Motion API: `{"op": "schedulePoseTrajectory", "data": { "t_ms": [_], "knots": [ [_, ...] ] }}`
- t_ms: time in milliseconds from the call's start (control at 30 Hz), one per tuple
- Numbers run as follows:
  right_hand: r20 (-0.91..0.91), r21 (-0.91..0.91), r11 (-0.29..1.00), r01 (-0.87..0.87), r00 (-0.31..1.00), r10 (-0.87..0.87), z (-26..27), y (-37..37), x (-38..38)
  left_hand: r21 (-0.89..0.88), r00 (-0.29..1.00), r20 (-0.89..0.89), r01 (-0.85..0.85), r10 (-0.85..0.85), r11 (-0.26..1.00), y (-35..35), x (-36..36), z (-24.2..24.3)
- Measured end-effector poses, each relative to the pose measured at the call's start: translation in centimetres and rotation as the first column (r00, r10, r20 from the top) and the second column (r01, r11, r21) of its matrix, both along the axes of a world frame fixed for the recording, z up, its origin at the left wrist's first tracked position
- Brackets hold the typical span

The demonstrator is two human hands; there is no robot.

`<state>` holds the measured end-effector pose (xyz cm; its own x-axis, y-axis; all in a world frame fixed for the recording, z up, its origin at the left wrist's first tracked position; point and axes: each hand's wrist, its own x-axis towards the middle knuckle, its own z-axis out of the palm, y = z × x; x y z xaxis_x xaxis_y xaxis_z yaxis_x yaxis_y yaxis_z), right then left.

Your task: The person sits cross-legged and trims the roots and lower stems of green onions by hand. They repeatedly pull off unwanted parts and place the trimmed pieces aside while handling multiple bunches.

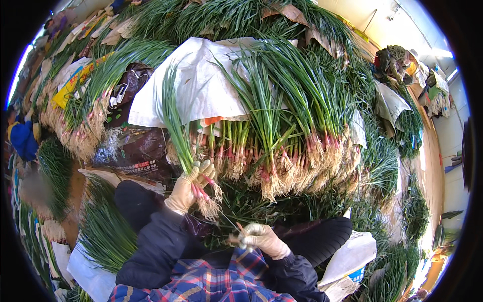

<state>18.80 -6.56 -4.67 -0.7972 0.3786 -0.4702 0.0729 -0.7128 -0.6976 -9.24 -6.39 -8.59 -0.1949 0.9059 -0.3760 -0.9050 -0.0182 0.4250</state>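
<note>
My left hand, in a pale glove, grips a small bunch of green garlic. Its long leaves point up and away, while pinkish stem bases and pale roots hang out below the fist. My gloved right hand is lower and to the right, fingers pinched together on a thin brownish strip, too blurred to name exactly. Beyond both hands lies a thick row of green garlic, roots towards me. A white plastic sheet covers part of that row's leaves.
Loose green leaves litter the space between my knees. More green garlic lies at the left and beside my left leg. A dark printed plastic bag is left of the row. White sacking lies by my right knee.
</note>
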Motion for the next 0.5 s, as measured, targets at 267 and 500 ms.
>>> {"op": "schedulePoseTrajectory", "data": {
  "t_ms": [267, 500],
  "knots": [
    [0.256, 0.361, 0.901, 0.241, 0.903, -0.345, 2.1, 3.8, 7.4, -0.115, 0.961, -0.273, 0.004, -0.035, 0.993, 1.7, -1.4, 1.0],
    [0.145, 0.983, 0.051, -0.177, 0.574, -0.806, 1.5, 9.2, -1.1, -0.050, 0.916, -0.138, 0.373, -0.376, 0.927, 5.1, 5.6, 1.9]
  ]
}}
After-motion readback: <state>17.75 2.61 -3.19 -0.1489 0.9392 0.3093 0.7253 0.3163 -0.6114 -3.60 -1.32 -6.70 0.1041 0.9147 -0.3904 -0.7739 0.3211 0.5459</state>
